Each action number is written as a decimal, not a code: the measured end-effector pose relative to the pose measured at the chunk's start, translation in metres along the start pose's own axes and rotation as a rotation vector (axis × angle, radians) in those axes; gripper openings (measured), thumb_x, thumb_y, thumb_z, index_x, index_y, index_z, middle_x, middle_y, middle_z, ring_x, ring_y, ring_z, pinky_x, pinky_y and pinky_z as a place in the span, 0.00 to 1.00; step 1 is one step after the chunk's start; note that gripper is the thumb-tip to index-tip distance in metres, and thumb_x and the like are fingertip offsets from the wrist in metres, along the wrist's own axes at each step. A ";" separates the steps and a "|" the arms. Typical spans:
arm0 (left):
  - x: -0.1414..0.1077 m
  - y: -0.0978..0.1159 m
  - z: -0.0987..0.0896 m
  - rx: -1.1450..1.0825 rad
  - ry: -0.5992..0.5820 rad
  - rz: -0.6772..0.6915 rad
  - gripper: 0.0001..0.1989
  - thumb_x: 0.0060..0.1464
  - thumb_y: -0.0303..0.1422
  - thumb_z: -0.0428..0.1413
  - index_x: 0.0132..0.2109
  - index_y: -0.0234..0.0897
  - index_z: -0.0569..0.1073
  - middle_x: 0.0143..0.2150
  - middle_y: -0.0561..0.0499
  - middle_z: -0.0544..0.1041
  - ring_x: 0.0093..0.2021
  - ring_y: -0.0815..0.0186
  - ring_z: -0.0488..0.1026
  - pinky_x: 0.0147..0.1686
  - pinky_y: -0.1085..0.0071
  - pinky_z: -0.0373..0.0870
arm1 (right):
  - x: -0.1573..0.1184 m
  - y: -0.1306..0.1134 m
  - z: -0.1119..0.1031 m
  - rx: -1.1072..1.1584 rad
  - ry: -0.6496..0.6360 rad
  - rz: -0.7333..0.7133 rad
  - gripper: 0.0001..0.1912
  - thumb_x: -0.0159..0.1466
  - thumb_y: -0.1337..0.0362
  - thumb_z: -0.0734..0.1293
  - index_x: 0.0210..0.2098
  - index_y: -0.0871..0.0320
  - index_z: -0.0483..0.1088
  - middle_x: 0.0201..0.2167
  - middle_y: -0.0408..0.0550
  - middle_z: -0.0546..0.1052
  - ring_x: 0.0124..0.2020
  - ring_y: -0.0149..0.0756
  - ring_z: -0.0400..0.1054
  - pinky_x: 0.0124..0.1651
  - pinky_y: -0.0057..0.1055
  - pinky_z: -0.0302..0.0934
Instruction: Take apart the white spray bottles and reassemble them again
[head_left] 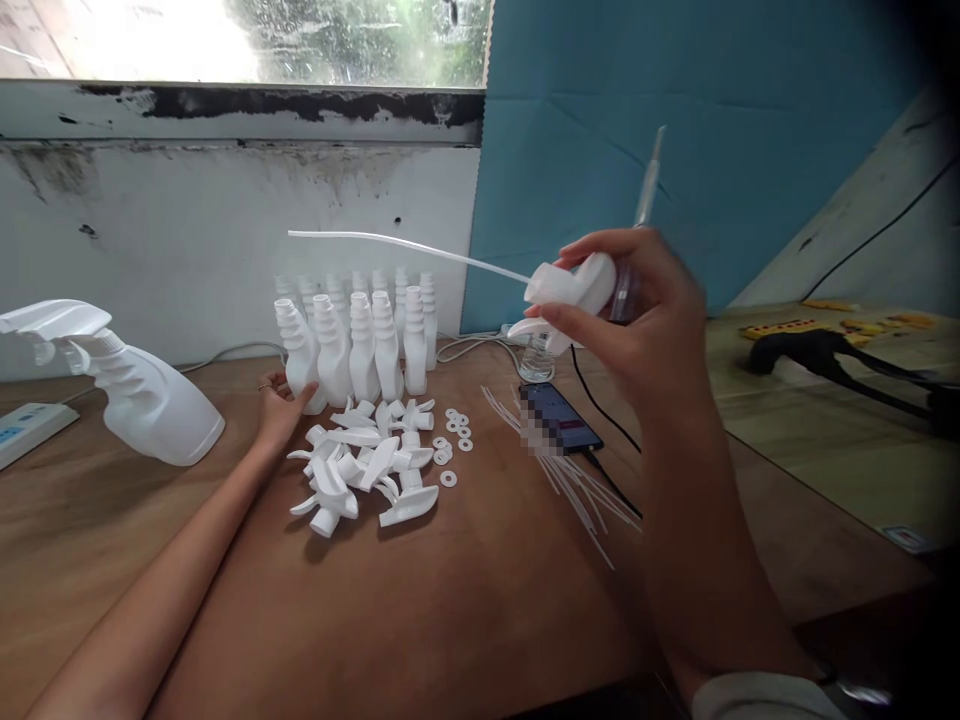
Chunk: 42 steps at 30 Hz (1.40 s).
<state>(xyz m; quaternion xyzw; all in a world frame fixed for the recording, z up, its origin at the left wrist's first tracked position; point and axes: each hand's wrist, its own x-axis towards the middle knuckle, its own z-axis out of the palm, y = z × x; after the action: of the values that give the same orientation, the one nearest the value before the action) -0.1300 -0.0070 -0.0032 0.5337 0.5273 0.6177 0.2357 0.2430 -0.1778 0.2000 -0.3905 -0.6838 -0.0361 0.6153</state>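
Many spray heads lie in a loose pile on the table. Above and right of the pile, the right hand pinches one head between thumb and fingers, its thin tube reaching left over the pile. White bottles stand behind the pile; at its back left, the left hand wraps its fingers round the base of the end bottle. Rings lie just right of the pile, straws and a phone farther right. One sprayer stands well left of it.
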 end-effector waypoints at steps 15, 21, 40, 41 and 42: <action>-0.089 0.099 -0.017 -0.058 -0.103 0.145 0.16 0.54 0.43 0.57 0.44 0.39 0.65 0.38 0.49 0.70 0.39 0.64 0.72 0.44 0.65 0.71 | -0.062 0.011 0.063 0.659 -0.203 0.733 0.17 0.48 0.61 0.76 0.27 0.57 0.63 0.39 0.44 0.73 0.36 0.34 0.68 0.36 0.31 0.65; -0.190 0.137 -0.002 -0.428 -0.782 -0.217 0.38 0.44 0.43 0.66 0.60 0.51 0.61 0.56 0.44 0.68 0.48 0.56 0.73 0.43 0.62 0.74 | -0.124 -0.015 0.094 0.786 -0.341 0.841 0.21 0.48 0.59 0.77 0.25 0.57 0.60 0.37 0.45 0.72 0.36 0.35 0.68 0.34 0.30 0.63; -0.228 0.124 0.000 -0.382 -1.124 -0.511 0.20 0.51 0.47 0.60 0.44 0.37 0.71 0.32 0.50 0.69 0.25 0.71 0.63 0.22 0.75 0.61 | -0.159 -0.006 0.089 0.234 -0.659 -0.011 0.12 0.66 0.62 0.58 0.26 0.57 0.62 0.23 0.44 0.62 0.27 0.34 0.56 0.30 0.30 0.52; -0.228 0.124 0.001 -0.383 -1.125 -0.513 0.21 0.50 0.48 0.60 0.44 0.36 0.70 0.32 0.50 0.69 0.25 0.72 0.62 0.21 0.76 0.60 | -0.162 -0.006 0.091 0.174 -0.631 -0.055 0.14 0.66 0.65 0.57 0.24 0.57 0.59 0.22 0.44 0.60 0.26 0.33 0.54 0.30 0.30 0.51; -0.227 0.124 0.002 -0.384 -1.123 -0.522 0.22 0.50 0.48 0.60 0.43 0.35 0.70 0.32 0.50 0.69 0.24 0.73 0.61 0.21 0.76 0.59 | -0.166 -0.006 0.093 0.108 -0.595 -0.103 0.15 0.66 0.66 0.57 0.23 0.57 0.57 0.21 0.43 0.59 0.25 0.33 0.53 0.30 0.30 0.49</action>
<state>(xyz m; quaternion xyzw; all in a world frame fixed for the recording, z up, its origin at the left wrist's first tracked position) -0.0221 -0.2416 0.0155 0.5781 0.3163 0.2503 0.7093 0.1538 -0.2136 0.0362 -0.3157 -0.8537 0.0852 0.4053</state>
